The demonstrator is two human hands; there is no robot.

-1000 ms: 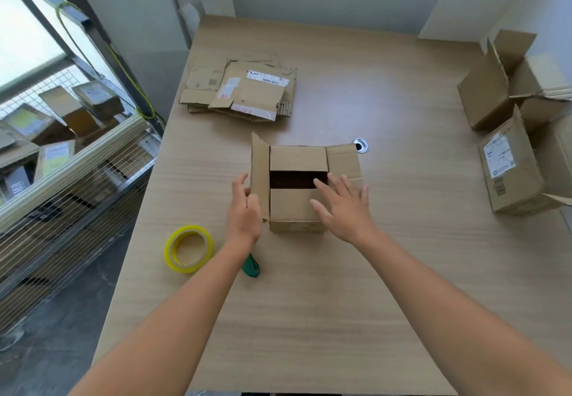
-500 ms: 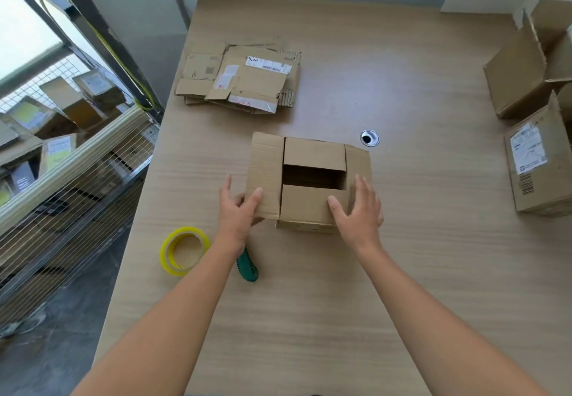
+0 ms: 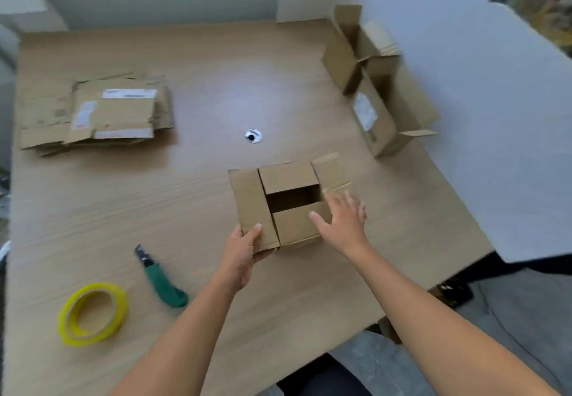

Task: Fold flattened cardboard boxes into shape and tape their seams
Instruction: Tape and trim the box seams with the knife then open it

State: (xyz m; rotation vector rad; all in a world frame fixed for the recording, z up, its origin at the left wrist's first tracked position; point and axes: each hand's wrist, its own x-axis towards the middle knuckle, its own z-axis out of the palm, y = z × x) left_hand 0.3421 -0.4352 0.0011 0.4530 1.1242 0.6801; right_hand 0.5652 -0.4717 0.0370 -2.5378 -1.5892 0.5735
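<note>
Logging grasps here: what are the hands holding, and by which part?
The left hand grips the cardboard box at its near left corner, thumb on top. The right hand is open over it, gripping nothing.

Light wooden table [image 3: 201, 64], round grommet [image 3: 253, 136] in its top, white wall [image 3: 464, 101], grey floor [image 3: 510, 318].
</note>
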